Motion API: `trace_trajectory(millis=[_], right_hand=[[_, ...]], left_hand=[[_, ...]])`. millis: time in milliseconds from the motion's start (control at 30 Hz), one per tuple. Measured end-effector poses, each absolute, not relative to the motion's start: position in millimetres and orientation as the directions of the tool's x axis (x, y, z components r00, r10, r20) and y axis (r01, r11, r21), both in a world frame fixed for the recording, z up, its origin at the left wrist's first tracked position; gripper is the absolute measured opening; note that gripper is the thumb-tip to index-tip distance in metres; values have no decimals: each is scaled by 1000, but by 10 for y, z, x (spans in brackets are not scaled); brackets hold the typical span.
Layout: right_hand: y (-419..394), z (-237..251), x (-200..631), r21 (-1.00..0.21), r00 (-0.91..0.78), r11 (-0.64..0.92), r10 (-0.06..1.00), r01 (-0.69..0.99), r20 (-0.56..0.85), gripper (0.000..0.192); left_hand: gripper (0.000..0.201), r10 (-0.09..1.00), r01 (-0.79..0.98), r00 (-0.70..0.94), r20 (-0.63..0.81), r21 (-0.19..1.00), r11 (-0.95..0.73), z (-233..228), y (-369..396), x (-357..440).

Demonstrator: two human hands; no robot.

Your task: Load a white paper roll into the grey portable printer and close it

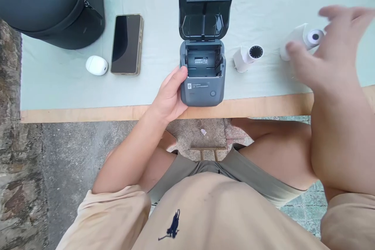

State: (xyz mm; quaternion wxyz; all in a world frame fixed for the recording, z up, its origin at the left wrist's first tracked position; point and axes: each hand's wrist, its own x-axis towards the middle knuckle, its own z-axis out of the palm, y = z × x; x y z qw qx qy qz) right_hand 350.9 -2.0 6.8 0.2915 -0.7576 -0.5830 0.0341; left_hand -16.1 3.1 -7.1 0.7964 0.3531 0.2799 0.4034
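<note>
Pale green tablecloth (58,86) bears an open label printer (202,74), its left side held by the left hand (168,97). Right hand (328,54), blurred with fingers spread and holding nothing, hovers just before the far-right paper roll (304,38), nearer it than the left.

Small white print on printer (202,82) front label and inside bay sticker, too small to read
</note>
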Motion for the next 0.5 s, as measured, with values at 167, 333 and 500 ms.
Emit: trace_trajectory(millis=[167, 333, 500], right_hand=[[18, 50, 3394, -392, 360, -304, 930, 868, 77, 94], [-46, 74, 3308, -616, 404, -238, 903, 751, 144, 90], [123, -59, 3858, -996, 212, -61, 976, 62, -47, 39]], left_hand=[[29, 840, -457, 518, -161, 778, 431, -76, 44, -159], [29, 845, -444, 510, -158, 794, 417, -82, 63, -158], [27, 855, -423, 494, -159, 815, 396, -72, 57, -161]])
